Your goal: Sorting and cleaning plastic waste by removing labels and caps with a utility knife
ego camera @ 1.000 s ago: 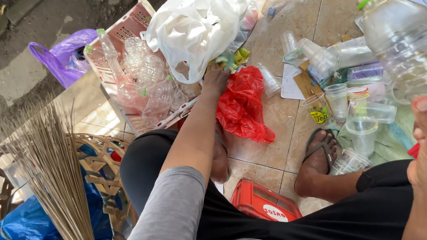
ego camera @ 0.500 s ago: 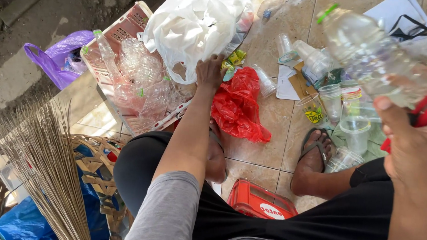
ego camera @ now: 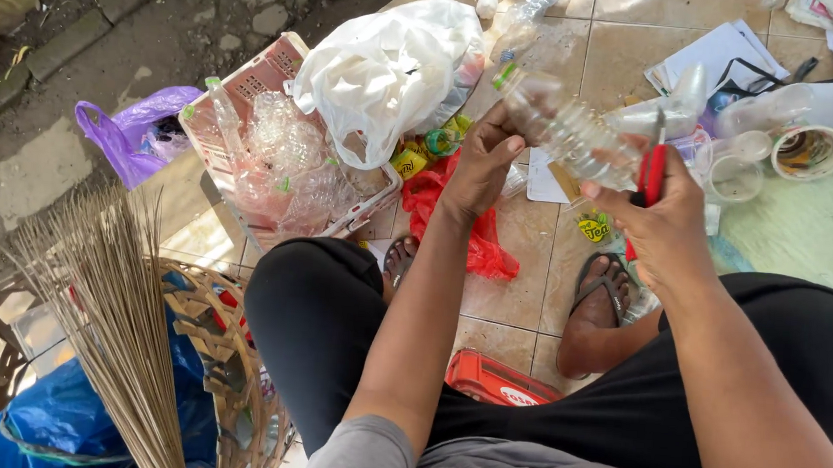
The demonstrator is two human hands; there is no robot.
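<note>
Gripping a clear plastic bottle (ego camera: 566, 127) at its neck, left hand (ego camera: 480, 165) steadies it while right hand (ego camera: 657, 222) clasps a red-handled cutter (ego camera: 650, 177) beside it, bottle uncut.

bright daylight, strongest at upper right, where the floor tiles (ego camera: 635, 44) glare. white plastic bag (ego camera: 389, 66) nearly blown out. soft shadows at lower left. sharp overall; slight wide-angle stretch at the edges.

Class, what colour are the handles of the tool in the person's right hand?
Red: the tool handles show between the right hand fingers, best in the head view.
</note>
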